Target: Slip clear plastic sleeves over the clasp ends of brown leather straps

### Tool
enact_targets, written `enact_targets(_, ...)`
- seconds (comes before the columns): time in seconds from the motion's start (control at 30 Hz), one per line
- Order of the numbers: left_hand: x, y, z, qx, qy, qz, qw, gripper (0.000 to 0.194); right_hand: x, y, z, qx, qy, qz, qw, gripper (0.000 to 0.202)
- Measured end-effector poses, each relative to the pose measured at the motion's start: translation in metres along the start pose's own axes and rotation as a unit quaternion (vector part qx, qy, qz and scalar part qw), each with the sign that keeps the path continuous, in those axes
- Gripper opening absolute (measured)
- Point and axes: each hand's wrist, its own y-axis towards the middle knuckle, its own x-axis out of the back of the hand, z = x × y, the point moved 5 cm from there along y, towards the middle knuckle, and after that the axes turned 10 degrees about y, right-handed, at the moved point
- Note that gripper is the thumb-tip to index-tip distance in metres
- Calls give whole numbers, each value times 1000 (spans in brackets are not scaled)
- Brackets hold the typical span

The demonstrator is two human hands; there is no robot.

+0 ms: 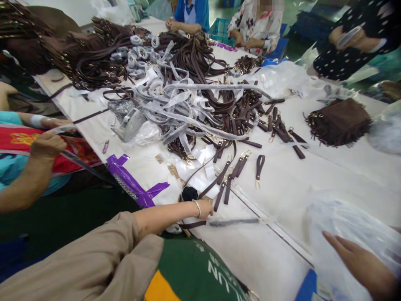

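My left hand (205, 209), with a bracelet at the wrist, is at the table's near edge, its fingers drawn together around the end of a dark brown strap (193, 225); the fingertips are small and partly hidden. Just right of it lies a narrow strip in clear plastic (233, 222). At the lower right, my right hand (354, 255) rests over a clear plastic bag (341, 217), thumb and fingers apart. Short brown wrist straps with gold clasps (228, 184) lie beyond my left hand, and one more strap (260, 167) lies apart.
A big heap of brown straps (194, 54) and plastic-wrapped straps (184, 104) covers the table's middle. A fringed brown bag (340, 121) sits at right. Purple tape (134, 179) marks the left edge. Several people work around the table (344, 175); one person's hand (46, 144) is at left.
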Motion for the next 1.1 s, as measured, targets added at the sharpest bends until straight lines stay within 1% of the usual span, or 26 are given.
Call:
enact_targets(0.03,7,3,6,9,9,-25,1000,24,-19,-8,-7,-13,-19,16,1000,60)
enact_targets(0.1,22,7,19,35,31,-79,996,27,-70,-39,-18,-35,-40,36,998,69)
enact_targets(0.17,33,14,29,54,55,-115,990,28,-125,-85,-23,-30,-1,62,998,65)
enact_targets(0.23,39,24,34,55,76,-127,988,25,-173,-129,-21,-16,63,122,990,57)
enact_targets(0.27,41,30,36,51,84,-127,987,21,-191,-146,-17,-6,92,150,984,53)
enact_targets(0.3,43,34,37,47,91,-125,987,18,-203,-159,-12,3,114,170,979,50)
enact_targets(0.33,45,38,38,44,97,-123,987,16,-210,-168,-8,12,129,183,974,47)
enact_targets(0.4,48,40,42,40,107,-119,986,16,-213,-173,1,28,142,184,972,43)
enact_targets(0.53,51,29,47,32,120,-123,985,15,-209,-165,25,62,147,153,975,41)
enact_targets(0.6,49,24,43,25,125,-127,984,16,-216,-164,41,85,153,151,973,40)
enact_targets(0.63,47,22,39,21,128,-128,983,20,-221,-165,51,98,157,154,971,39)
enact_targets(0.7,44,23,31,16,133,-127,983,30,-234,-173,68,128,169,168,963,37)
enact_targets(0.73,44,25,27,16,135,-126,983,31,-241,-178,76,142,180,180,957,35)
enact_targets(0.8,44,30,23,19,137,-123,983,23,-251,-190,83,164,204,210,942,31)
enact_targets(0.83,46,31,23,22,138,-121,983,20,-255,-196,83,167,215,224,936,30)
enact_targets(0.9,49,31,26,25,141,-119,983,22,-256,-204,76,157,227,238,931,29)
enact_targets(1.03,53,18,37,25,153,-128,980,26,-249,-209,50,98,209,210,950,32)
enact_targets(1.1,55,9,40,28,157,-137,978,25,-247,-209,47,81,204,203,954,34)
